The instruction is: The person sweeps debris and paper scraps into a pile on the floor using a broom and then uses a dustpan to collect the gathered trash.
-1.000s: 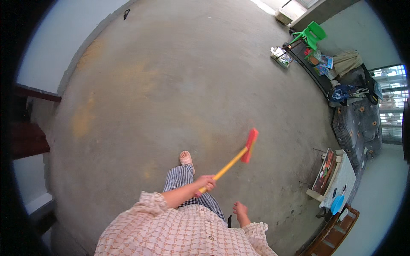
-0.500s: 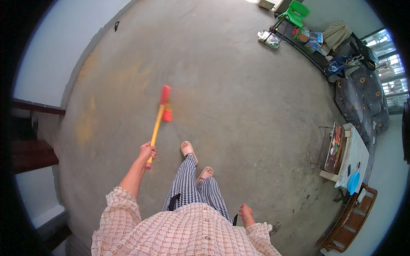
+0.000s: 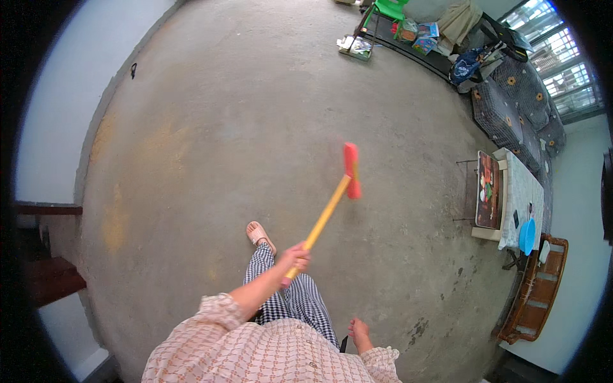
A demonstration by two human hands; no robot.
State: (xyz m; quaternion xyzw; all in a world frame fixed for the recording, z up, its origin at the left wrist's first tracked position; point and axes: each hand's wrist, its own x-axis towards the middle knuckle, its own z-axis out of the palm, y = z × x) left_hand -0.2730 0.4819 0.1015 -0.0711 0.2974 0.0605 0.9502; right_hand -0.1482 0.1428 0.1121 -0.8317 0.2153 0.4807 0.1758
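The left hand [image 3: 296,256] grips a red-headed brush [image 3: 338,193] by its straight yellow handle [image 3: 324,219]. The right hand [image 3: 359,332] hangs near black-and-white checked trousers [image 3: 306,303]; its finger closure cannot be determined.

No txt, label, no. or sign can be read; blue printed packs [image 3: 425,45] on the dark bench [image 3: 382,29] are too small to tell; the dark-blue bundle [image 3: 466,66] nearby has pale marks, also unreadable; the panel [image 3: 488,191] beside the table [image 3: 520,177] shows a pic., w/o legible letters.
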